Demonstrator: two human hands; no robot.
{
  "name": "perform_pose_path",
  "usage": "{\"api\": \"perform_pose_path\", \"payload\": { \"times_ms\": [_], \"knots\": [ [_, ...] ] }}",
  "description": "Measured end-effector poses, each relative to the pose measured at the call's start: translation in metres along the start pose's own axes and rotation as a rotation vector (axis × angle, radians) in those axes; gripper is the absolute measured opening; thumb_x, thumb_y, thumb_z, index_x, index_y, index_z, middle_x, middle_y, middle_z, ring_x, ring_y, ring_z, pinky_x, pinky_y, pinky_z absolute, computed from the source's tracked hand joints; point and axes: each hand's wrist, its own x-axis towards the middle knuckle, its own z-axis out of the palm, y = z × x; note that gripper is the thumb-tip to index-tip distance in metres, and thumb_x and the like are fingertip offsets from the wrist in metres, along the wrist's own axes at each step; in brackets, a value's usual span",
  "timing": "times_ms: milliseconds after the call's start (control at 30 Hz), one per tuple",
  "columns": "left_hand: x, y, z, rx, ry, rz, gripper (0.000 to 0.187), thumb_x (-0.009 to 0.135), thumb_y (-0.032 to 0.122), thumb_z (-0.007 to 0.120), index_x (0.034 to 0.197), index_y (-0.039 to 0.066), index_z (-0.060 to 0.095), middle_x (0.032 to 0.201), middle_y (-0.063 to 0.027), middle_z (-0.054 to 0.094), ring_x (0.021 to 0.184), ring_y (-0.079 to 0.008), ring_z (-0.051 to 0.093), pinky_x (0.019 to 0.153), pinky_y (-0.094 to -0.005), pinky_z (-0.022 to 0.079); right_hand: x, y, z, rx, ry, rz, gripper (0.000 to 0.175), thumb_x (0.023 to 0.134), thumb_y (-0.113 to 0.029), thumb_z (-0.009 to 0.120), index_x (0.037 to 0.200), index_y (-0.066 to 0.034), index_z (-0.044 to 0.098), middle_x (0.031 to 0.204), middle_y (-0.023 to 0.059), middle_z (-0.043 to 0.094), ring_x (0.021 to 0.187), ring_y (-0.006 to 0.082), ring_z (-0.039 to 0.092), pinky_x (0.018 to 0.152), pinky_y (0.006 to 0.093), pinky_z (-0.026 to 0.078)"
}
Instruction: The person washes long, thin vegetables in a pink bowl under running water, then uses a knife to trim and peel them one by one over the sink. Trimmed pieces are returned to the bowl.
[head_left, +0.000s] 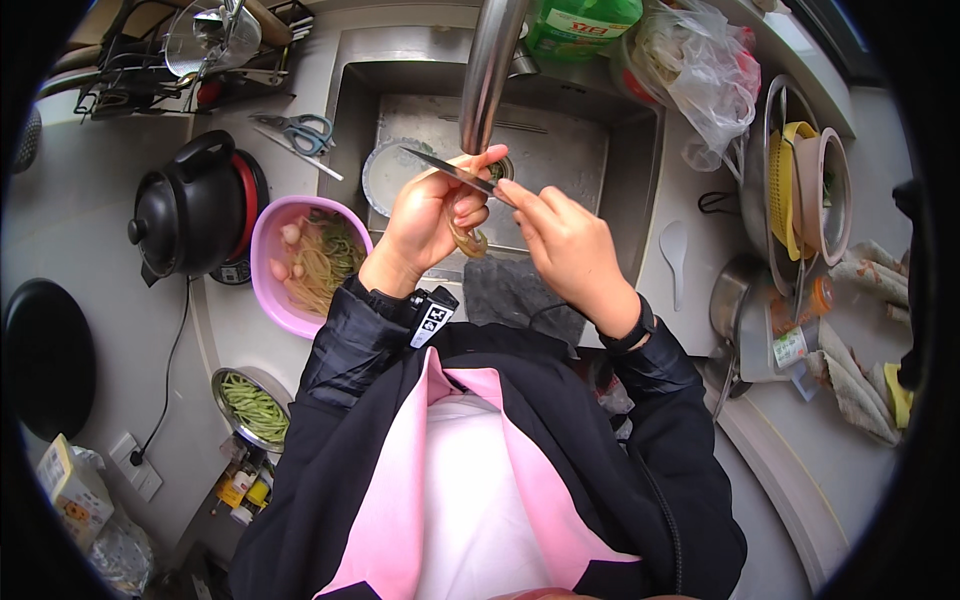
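My right hand (574, 244) grips a small knife (450, 169), its dark blade pointing left across the fingers of the other hand. A limp yellowish-brown strip of food (469, 241) hangs from my left hand (424, 221), which is closed around its upper part. Both hands are over the front of a stainless steel sink (555, 169), below the metal faucet (484, 82). Behind my left hand, a pale round dish (386, 176) lies in the sink. A small container with green bits (501, 169) is partly hidden by my fingers.
Left of the sink are a pink basin (262, 262) of vegetables in liquid, scissors (307, 136), a black lidded pot (191, 210) and a bowl of green beans (255, 405). A white spoon (673, 259) and stacked strainers and bowls (795, 187) are at right. A dark cloth (506, 300) covers the front edge.
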Motion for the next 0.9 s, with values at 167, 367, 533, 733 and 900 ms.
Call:
{"api": "perform_pose_path", "payload": {
  "times_ms": [167, 367, 533, 733, 900],
  "knots": [
    [-0.001, 0.003, 0.003, -0.056, -0.002, -0.007, 0.041, 0.102, 0.014, 0.037, 0.133, -0.01, 0.048, 0.095, -0.0068, 0.057, 0.066, -0.0114, 0.046, 0.061, -0.0252, 0.039, 0.002, 0.009, -0.002, -0.001, 0.0, 0.055, 0.033, 0.092, -0.01, 0.06, 0.125, -0.0143, 0.062, 0.082, 0.0087, 0.058, 0.07, 0.0283, 0.061, 0.06, 0.038, 0.05],
    [0.003, 0.006, 0.006, -0.043, -0.005, 0.025, 0.046, 0.099, 0.012, 0.041, 0.139, -0.01, 0.04, 0.101, -0.0071, 0.055, 0.079, -0.0126, 0.05, 0.074, -0.0258, 0.044, -0.002, 0.019, -0.005, 0.206, 0.043, 0.243, 0.029, 0.098, -0.014, 0.054, 0.125, -0.0088, 0.061, 0.091, 0.0119, 0.063, 0.076, 0.028, 0.062, 0.069, 0.0347, 0.05],
    [0.005, 0.004, 0.008, -0.025, -0.037, 0.058, 0.039, 0.101, 0.012, 0.048, 0.135, -0.007, 0.046, 0.101, -0.0055, 0.054, 0.086, -0.0131, 0.055, 0.08, -0.0284, 0.049, -0.015, 0.024, -0.001, 0.321, 0.077, 0.287, 0.03, 0.101, -0.016, 0.05, 0.126, -0.0026, 0.06, 0.092, 0.011, 0.064, 0.077, 0.021, 0.059, 0.072, 0.0311, 0.049],
    [0.009, 0.002, 0.012, -0.024, -0.045, 0.085, 0.033, 0.1, 0.008, 0.05, 0.13, -0.006, 0.052, 0.103, -0.0069, 0.06, 0.095, -0.0168, 0.061, 0.092, -0.0335, 0.053, -0.026, 0.026, 0.004, 0.583, 0.06, 0.429, 0.031, 0.103, -0.019, 0.049, 0.128, -0.0026, 0.059, 0.078, -0.0018, 0.051, 0.066, 0.0054, 0.047, 0.061, 0.0213, 0.041],
    [0.013, 0.001, 0.008, 0.017, -0.024, 0.112, 0.029, 0.101, 0.01, 0.052, 0.129, 0.003, 0.051, 0.108, -0.0056, 0.057, 0.098, -0.0157, 0.061, 0.095, -0.0346, 0.053, -0.022, 0.023, 0.009, 0.853, -0.02, 0.539, 0.027, 0.103, -0.02, 0.049, 0.121, -0.0018, 0.058, 0.079, -0.0036, 0.05, 0.064, 0.0036, 0.046, 0.058, 0.0196, 0.04]
  ]
}}
